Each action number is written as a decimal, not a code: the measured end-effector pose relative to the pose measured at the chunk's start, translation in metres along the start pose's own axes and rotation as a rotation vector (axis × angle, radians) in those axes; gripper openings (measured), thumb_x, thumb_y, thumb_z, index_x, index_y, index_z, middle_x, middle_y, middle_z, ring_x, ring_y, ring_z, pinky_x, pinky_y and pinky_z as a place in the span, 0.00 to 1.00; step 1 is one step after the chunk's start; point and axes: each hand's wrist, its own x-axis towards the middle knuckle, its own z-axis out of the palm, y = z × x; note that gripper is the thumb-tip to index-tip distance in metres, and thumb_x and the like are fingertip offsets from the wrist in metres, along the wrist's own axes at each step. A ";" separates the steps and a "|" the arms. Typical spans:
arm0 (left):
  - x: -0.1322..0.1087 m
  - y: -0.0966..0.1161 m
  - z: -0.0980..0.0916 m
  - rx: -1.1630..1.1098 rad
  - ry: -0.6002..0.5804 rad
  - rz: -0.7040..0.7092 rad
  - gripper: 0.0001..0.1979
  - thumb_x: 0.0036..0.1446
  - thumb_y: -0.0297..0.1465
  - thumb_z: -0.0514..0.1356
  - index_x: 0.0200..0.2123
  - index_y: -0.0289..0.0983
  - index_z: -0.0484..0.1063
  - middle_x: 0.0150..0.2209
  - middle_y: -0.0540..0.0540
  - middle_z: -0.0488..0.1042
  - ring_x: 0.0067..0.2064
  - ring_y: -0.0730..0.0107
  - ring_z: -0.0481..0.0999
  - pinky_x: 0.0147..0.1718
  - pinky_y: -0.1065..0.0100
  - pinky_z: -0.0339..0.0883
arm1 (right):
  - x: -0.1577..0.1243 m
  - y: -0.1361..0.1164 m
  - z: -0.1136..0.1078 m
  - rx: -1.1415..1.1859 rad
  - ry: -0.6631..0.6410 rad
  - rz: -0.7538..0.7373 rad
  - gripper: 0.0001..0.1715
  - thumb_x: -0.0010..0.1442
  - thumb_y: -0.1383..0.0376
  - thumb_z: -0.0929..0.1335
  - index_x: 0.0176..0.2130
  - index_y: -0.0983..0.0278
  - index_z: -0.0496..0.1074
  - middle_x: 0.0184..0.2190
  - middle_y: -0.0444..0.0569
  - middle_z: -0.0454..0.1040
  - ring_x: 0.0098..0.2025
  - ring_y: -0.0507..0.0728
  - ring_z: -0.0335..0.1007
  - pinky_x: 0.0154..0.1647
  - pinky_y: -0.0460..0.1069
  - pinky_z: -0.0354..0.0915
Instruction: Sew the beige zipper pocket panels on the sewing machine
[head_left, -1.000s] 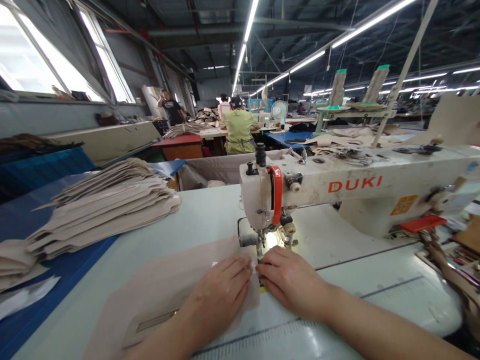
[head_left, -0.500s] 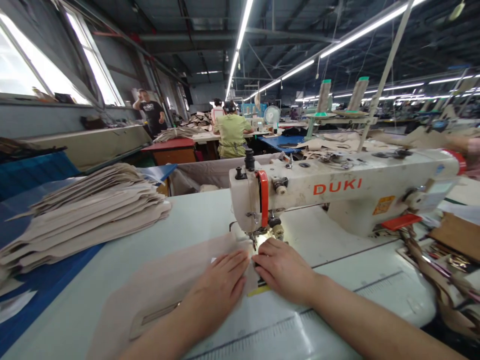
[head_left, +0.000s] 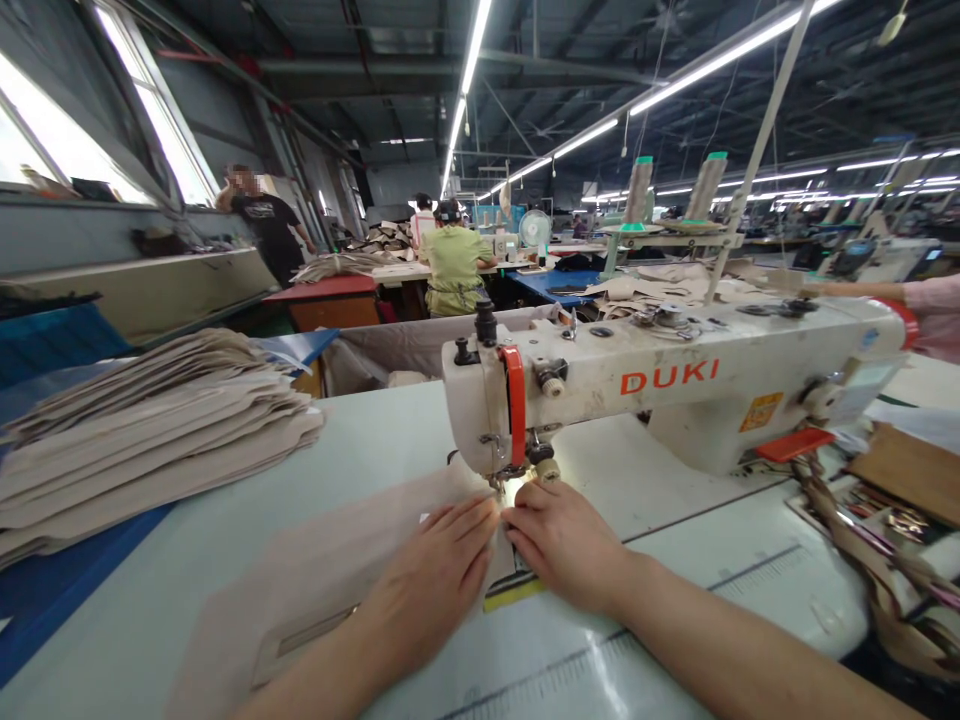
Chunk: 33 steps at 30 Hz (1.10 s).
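A pale beige fabric panel [head_left: 330, 525] lies on the table with its right edge under the needle area of a white sewing machine [head_left: 600, 380] marked DUKI. My left hand [head_left: 442, 570] rests flat on the panel, fingers stretched forward and close together. Just right of it, my right hand [head_left: 559, 535] has its fingers curled and pinched at the panel's edge, in front of the lit presser foot. The fingertips of both hands nearly meet. A zipped or slotted opening [head_left: 307, 637] shows in the panel beside my left forearm.
A stack of cut fabric pieces [head_left: 150, 430] lies at the left on a blue surface. Ruler markings [head_left: 555, 665] run along the table's front. An open tray of small metal parts [head_left: 892, 520] and straps are at right. A co-worker's sleeve [head_left: 937, 310] reaches in behind the machine.
The view has shifted slightly. The panel's far edge now stands up beside the presser foot. Both hands keep nearly the same place. A co-worker's arm has come further into view at right.
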 end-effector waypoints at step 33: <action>0.001 -0.011 0.012 -0.079 0.031 0.009 0.19 0.66 0.29 0.49 0.57 0.37 0.71 0.56 0.40 0.75 0.57 0.60 0.74 0.56 0.56 0.69 | 0.001 0.002 0.007 -0.045 0.051 -0.017 0.10 0.67 0.68 0.64 0.36 0.65 0.74 0.35 0.50 0.73 0.38 0.58 0.65 0.43 0.51 0.61</action>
